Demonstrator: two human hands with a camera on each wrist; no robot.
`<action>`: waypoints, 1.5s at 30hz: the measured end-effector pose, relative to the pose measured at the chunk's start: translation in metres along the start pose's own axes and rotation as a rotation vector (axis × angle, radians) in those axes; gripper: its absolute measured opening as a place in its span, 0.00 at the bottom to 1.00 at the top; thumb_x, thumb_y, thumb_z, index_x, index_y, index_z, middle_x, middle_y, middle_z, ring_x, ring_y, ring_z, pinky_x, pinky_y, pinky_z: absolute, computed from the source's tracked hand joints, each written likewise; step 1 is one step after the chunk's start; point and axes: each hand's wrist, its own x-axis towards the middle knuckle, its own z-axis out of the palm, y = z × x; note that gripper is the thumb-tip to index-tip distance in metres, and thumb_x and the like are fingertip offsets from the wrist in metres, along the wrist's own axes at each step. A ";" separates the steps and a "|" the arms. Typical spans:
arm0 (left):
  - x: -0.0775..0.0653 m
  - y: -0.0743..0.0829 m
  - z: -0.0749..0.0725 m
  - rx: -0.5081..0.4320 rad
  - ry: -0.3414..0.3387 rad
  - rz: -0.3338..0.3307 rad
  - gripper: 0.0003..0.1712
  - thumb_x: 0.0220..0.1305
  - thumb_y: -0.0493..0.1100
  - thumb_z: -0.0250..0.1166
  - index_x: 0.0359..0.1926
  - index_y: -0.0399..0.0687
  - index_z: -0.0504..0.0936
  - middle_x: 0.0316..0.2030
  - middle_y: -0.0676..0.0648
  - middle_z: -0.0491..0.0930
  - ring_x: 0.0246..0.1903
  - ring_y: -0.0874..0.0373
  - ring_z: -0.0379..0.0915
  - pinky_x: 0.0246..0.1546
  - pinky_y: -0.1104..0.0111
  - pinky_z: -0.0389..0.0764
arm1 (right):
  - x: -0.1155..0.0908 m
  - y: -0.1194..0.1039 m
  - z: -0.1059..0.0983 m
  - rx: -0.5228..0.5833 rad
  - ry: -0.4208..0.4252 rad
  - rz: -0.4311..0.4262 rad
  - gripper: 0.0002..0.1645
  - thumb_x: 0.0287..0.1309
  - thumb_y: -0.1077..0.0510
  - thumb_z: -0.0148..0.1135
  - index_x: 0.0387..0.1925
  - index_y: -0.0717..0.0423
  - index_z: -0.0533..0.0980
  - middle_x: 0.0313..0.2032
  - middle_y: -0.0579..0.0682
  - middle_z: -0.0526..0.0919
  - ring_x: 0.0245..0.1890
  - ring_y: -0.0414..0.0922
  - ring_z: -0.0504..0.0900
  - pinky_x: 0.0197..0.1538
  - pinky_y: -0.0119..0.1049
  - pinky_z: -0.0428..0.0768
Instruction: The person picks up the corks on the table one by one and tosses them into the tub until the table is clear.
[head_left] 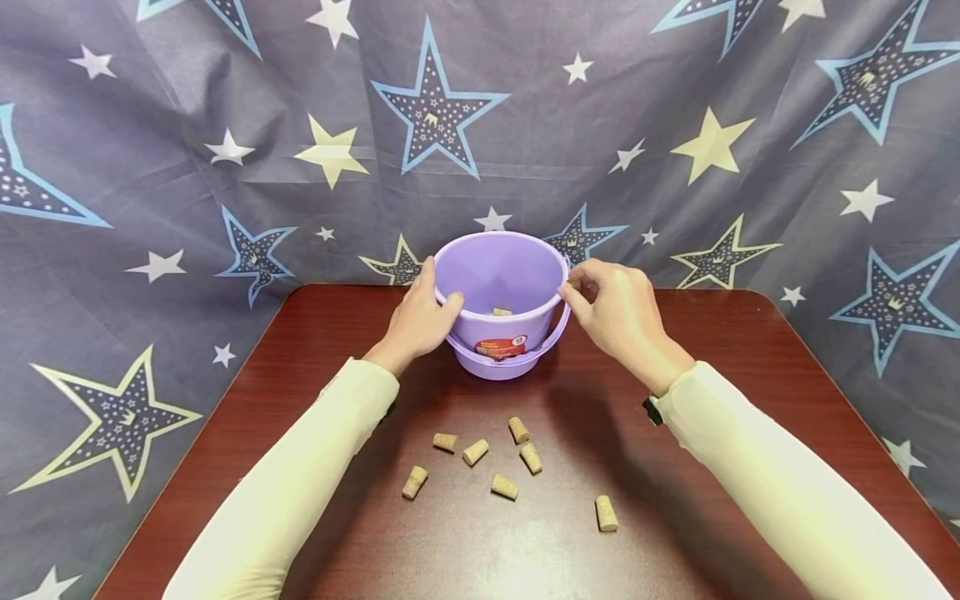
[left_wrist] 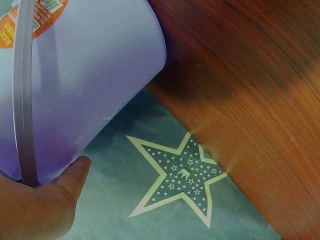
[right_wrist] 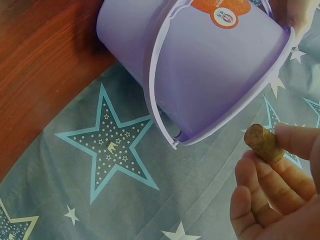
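Note:
A light purple bucket (head_left: 471,330) with a red label stands toward the back of the table, its handle (left_wrist: 24,100) hanging down across the front. At its left rim my left hand (head_left: 417,318) holds on, thumb over the edge and fingers along the outside. My right hand (head_left: 624,310) is at the right rim, pinching a cork (right_wrist: 264,143) between thumb and fingers; the right wrist view shows it just outside the bucket. Inside the bucket one cork (head_left: 502,312) shows near the bottom, and the front wall hides the rest.
Several loose corks (head_left: 504,487) lie on the dark red wooden table (head_left: 337,533) in front of the bucket. One cork (head_left: 606,513) is apart from the others, nearer and to the right. A grey cloth with stars (head_left: 525,108) hangs behind the table.

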 end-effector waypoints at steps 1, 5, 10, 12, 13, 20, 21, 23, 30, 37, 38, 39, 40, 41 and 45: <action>0.000 0.000 0.000 0.001 -0.001 0.000 0.52 0.68 0.59 0.52 0.83 0.47 0.40 0.79 0.40 0.53 0.75 0.42 0.56 0.70 0.46 0.63 | 0.002 -0.001 0.001 0.000 -0.002 -0.001 0.04 0.58 0.57 0.74 0.32 0.52 0.86 0.23 0.46 0.84 0.24 0.45 0.79 0.31 0.43 0.73; 0.000 0.000 0.000 0.003 -0.002 -0.004 0.51 0.68 0.59 0.52 0.83 0.47 0.40 0.79 0.40 0.53 0.75 0.43 0.56 0.70 0.46 0.63 | 0.007 -0.001 0.004 -0.010 -0.005 -0.006 0.04 0.58 0.57 0.74 0.31 0.51 0.85 0.24 0.46 0.84 0.24 0.45 0.79 0.32 0.43 0.73; 0.000 -0.001 0.000 0.004 -0.005 -0.004 0.51 0.68 0.59 0.52 0.83 0.47 0.40 0.79 0.39 0.53 0.75 0.42 0.56 0.70 0.45 0.63 | 0.013 -0.002 0.008 -0.008 0.001 -0.008 0.03 0.59 0.57 0.73 0.32 0.52 0.85 0.23 0.46 0.82 0.25 0.46 0.77 0.32 0.44 0.72; 0.000 -0.001 0.000 0.006 -0.004 -0.005 0.51 0.68 0.59 0.52 0.83 0.47 0.40 0.79 0.40 0.53 0.75 0.42 0.56 0.70 0.46 0.63 | 0.015 -0.002 0.010 -0.004 0.004 -0.008 0.04 0.59 0.57 0.73 0.32 0.53 0.85 0.23 0.47 0.82 0.26 0.47 0.77 0.33 0.44 0.72; 0.000 0.000 0.000 0.006 -0.005 -0.006 0.51 0.68 0.59 0.51 0.83 0.47 0.40 0.79 0.40 0.53 0.75 0.42 0.56 0.70 0.46 0.62 | 0.016 -0.003 0.011 -0.004 0.004 -0.008 0.04 0.59 0.57 0.73 0.32 0.53 0.85 0.23 0.47 0.82 0.26 0.47 0.77 0.33 0.45 0.72; 0.002 0.000 0.000 0.001 -0.003 -0.006 0.52 0.67 0.59 0.52 0.83 0.47 0.40 0.79 0.40 0.53 0.75 0.43 0.56 0.70 0.46 0.63 | 0.022 -0.005 0.016 -0.002 -0.002 -0.005 0.05 0.59 0.57 0.73 0.34 0.54 0.86 0.27 0.49 0.85 0.28 0.49 0.78 0.36 0.47 0.75; 0.002 -0.001 0.000 0.001 -0.002 -0.006 0.51 0.68 0.59 0.52 0.83 0.47 0.40 0.79 0.40 0.53 0.75 0.43 0.56 0.70 0.46 0.63 | 0.023 -0.005 0.017 -0.002 -0.006 -0.004 0.05 0.59 0.57 0.73 0.35 0.54 0.86 0.28 0.49 0.86 0.28 0.49 0.79 0.36 0.47 0.75; 0.002 -0.001 0.000 0.004 0.000 -0.005 0.51 0.68 0.59 0.52 0.83 0.47 0.41 0.79 0.40 0.53 0.75 0.43 0.57 0.70 0.46 0.63 | 0.024 -0.006 0.019 -0.003 -0.012 -0.006 0.05 0.59 0.57 0.73 0.35 0.54 0.86 0.29 0.49 0.86 0.29 0.50 0.79 0.37 0.47 0.76; 0.001 0.000 0.000 0.008 -0.001 -0.002 0.51 0.68 0.59 0.52 0.83 0.47 0.40 0.79 0.39 0.53 0.75 0.43 0.56 0.70 0.46 0.63 | 0.024 -0.008 0.027 0.005 -0.038 -0.006 0.06 0.60 0.56 0.73 0.36 0.54 0.86 0.30 0.49 0.87 0.32 0.50 0.80 0.40 0.48 0.77; 0.000 0.000 -0.001 0.009 -0.001 -0.001 0.51 0.69 0.59 0.52 0.83 0.47 0.40 0.79 0.39 0.54 0.74 0.42 0.57 0.70 0.46 0.63 | 0.025 -0.008 0.035 0.005 -0.049 0.005 0.06 0.60 0.55 0.72 0.36 0.54 0.87 0.28 0.48 0.85 0.30 0.50 0.77 0.38 0.47 0.75; 0.000 0.000 0.000 0.009 0.000 0.000 0.51 0.69 0.59 0.52 0.83 0.47 0.40 0.79 0.39 0.54 0.74 0.42 0.57 0.70 0.46 0.63 | 0.025 -0.008 0.036 0.004 -0.055 0.009 0.07 0.60 0.55 0.72 0.37 0.53 0.87 0.29 0.48 0.86 0.31 0.51 0.77 0.38 0.47 0.75; 0.000 0.000 0.000 0.009 -0.001 0.001 0.51 0.69 0.59 0.52 0.83 0.47 0.40 0.79 0.39 0.54 0.74 0.42 0.57 0.70 0.46 0.63 | 0.025 -0.008 0.036 0.001 -0.062 0.017 0.07 0.61 0.54 0.72 0.37 0.53 0.87 0.29 0.48 0.86 0.31 0.51 0.77 0.38 0.48 0.75; 0.000 0.000 0.000 0.008 0.001 0.002 0.51 0.69 0.59 0.52 0.83 0.47 0.40 0.79 0.39 0.54 0.74 0.42 0.57 0.69 0.46 0.64 | 0.025 -0.008 0.037 -0.003 -0.068 0.023 0.07 0.61 0.54 0.72 0.37 0.53 0.87 0.29 0.48 0.86 0.31 0.51 0.77 0.38 0.48 0.75; 0.000 0.000 0.000 0.009 0.000 0.004 0.51 0.69 0.59 0.52 0.83 0.47 0.40 0.79 0.39 0.54 0.74 0.42 0.57 0.70 0.46 0.63 | 0.025 -0.007 0.038 -0.009 -0.075 0.028 0.07 0.61 0.54 0.72 0.37 0.53 0.87 0.29 0.48 0.86 0.31 0.51 0.77 0.38 0.48 0.75; 0.000 0.000 0.000 0.012 0.000 -0.001 0.51 0.69 0.59 0.52 0.83 0.47 0.40 0.79 0.39 0.54 0.75 0.42 0.57 0.70 0.46 0.63 | 0.026 -0.005 0.040 -0.029 -0.104 0.052 0.08 0.61 0.53 0.72 0.38 0.52 0.88 0.30 0.48 0.87 0.32 0.52 0.78 0.38 0.49 0.75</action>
